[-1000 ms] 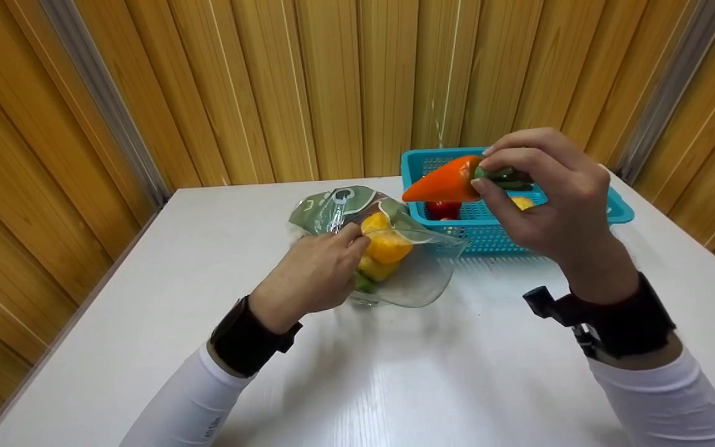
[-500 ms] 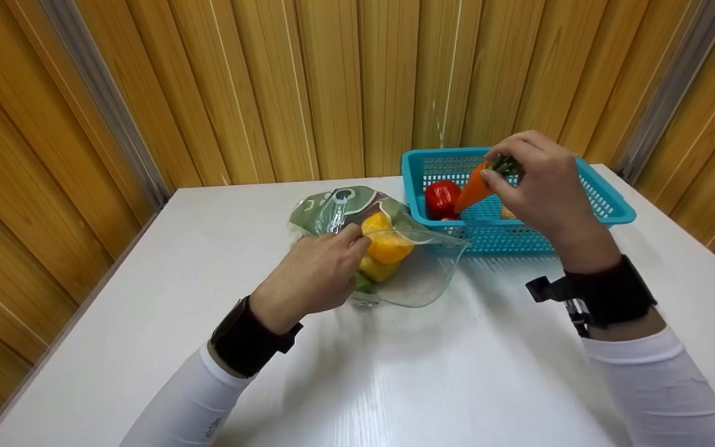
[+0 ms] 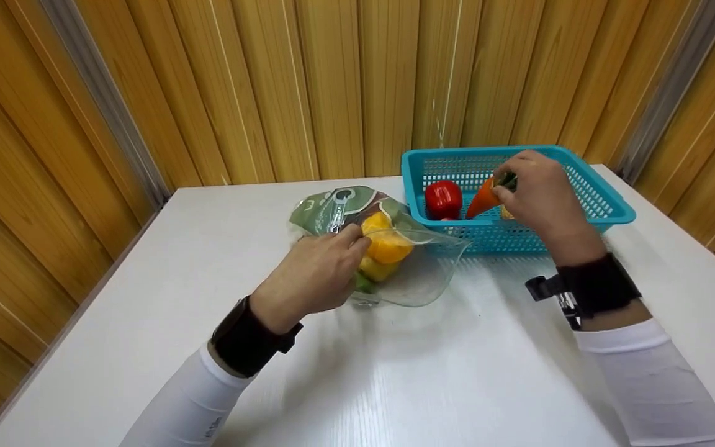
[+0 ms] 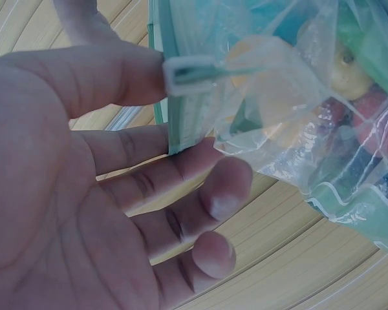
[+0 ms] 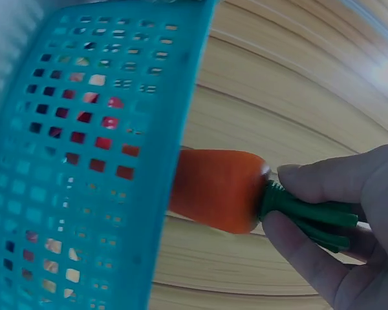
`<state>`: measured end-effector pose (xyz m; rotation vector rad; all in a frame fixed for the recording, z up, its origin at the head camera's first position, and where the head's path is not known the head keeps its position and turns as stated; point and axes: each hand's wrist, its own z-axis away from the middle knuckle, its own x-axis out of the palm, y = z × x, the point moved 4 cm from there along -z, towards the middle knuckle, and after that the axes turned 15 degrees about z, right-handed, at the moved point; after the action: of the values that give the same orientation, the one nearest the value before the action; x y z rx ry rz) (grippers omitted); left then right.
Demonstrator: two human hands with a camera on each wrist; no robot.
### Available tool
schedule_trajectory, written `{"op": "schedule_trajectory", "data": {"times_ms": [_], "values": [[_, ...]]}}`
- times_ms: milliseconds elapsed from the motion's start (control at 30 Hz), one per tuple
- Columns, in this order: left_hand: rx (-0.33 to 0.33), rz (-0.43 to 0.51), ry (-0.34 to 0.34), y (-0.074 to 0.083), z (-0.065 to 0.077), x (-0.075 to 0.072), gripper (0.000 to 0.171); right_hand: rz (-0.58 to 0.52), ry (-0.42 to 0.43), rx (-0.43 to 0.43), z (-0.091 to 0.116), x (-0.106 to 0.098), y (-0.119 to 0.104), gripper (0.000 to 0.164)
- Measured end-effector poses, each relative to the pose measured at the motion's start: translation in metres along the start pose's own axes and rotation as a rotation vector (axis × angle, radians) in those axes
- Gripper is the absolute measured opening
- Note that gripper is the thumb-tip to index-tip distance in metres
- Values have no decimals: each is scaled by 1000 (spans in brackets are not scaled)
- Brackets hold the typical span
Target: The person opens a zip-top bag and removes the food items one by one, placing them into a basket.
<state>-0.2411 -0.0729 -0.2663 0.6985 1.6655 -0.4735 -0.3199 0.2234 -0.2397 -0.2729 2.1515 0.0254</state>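
Note:
My left hand (image 3: 314, 273) pinches the edge of a clear zip bag (image 3: 429, 282) with green print. In the left wrist view its slider (image 4: 193, 74) sits at my thumb, while the other fingers are loosely bent. A yellow bell pepper (image 3: 387, 245) and green and red pieces show inside the bag. Over the basket, my right hand (image 3: 540, 192) pinches a carrot (image 3: 483, 200) by its green top (image 5: 307, 216) between thumb and fingers. The carrot points down and left, its tip behind the blue basket's wall (image 5: 161, 129) in the right wrist view.
The blue perforated basket (image 3: 488, 151) stands at the back right of the white table (image 3: 444, 372). It contains a red bell pepper (image 3: 443, 198) and a yellow piece (image 3: 506, 212) partly behind my right hand. Wood-look panels (image 3: 332, 93) rise behind the table.
My right hand has lowered the carrot from above the basket's left part into the basket, turning its tip downward. The left hand and bag have stayed in place.

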Motion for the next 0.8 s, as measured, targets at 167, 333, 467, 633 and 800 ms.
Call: {"op": "schedule_trajectory", "data": {"times_ms": [167,333,467,633,800], "values": [[14,-6,20,0,0,0,37,11,-74,67,-3,12,5,32],[11,-4,19,0,0,0,37,-36,-197,82,-7,27,8,50],[9,-1,14,0,0,0,37,-28,-256,37,-9,40,11,50],[6,-1,11,0,0,0,38,30,-275,-2,-10,49,12,48],[1,4,3,0,1,-1,39,40,-204,-11,-9,50,11,46]]}}
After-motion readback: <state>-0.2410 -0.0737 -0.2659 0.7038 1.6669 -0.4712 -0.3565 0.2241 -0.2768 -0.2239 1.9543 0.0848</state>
